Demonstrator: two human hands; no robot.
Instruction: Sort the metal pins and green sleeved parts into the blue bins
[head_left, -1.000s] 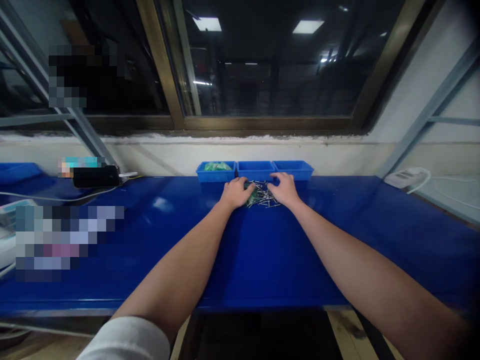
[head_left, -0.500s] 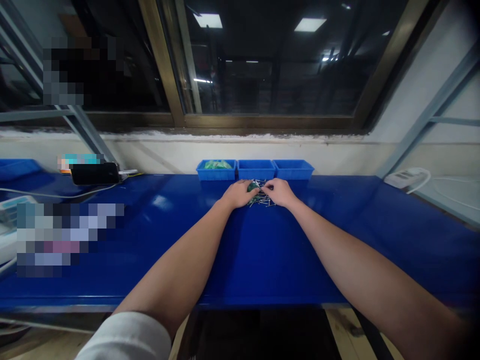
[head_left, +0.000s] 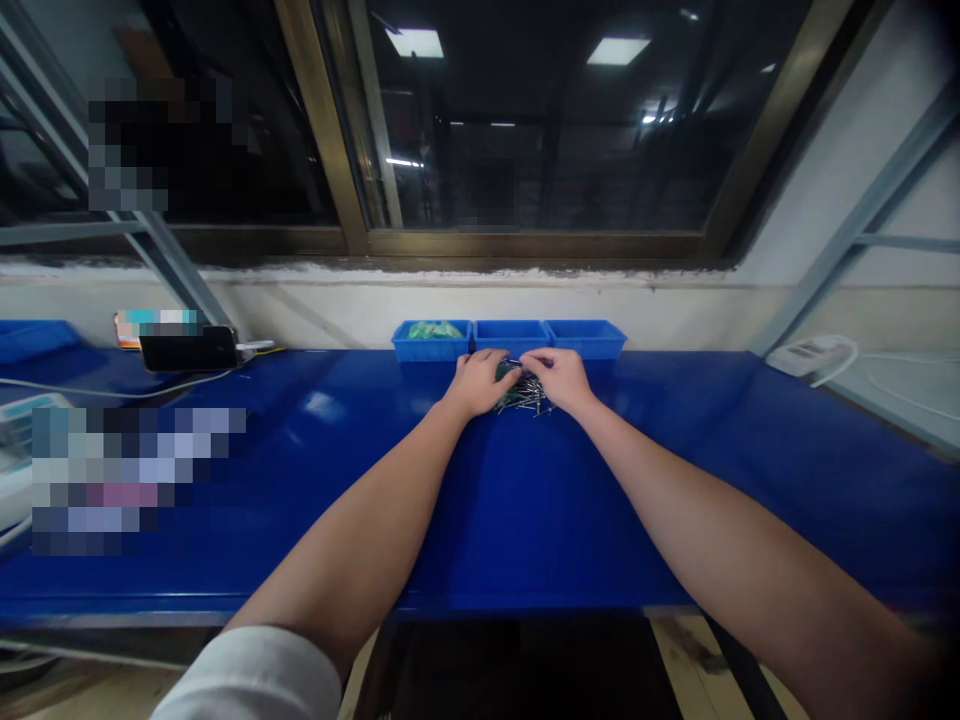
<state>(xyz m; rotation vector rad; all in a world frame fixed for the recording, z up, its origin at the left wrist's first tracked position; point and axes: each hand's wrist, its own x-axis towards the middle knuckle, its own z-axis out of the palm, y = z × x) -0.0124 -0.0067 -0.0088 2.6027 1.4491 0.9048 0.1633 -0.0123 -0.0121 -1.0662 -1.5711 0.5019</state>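
A small heap of thin silver screws or nails (head_left: 531, 393) lies loose on the blue table, with some dark green pieces (head_left: 504, 374) mixed in on its left side. My left hand (head_left: 478, 384) rests against the left of the heap, thumb stretched out over it and fingers apart. From the right, my right hand (head_left: 561, 380) reaches over the same heap. Its thumb and index finger are pinched together near the heap's far edge, and whatever is between them is too small to make out.
Behind the heap stand three blue bins in a row: a left bin (head_left: 429, 349) with green bagged contents, a middle bin (head_left: 511, 330) and a right bin (head_left: 592, 345). A black phone (head_left: 189, 349) leans at the left back. A white power strip (head_left: 806, 358) sits at the right.
My right hand has shifted slightly, its pinched fingertips moving a little up and left, uncovering more of the heap. My left hand has barely moved.
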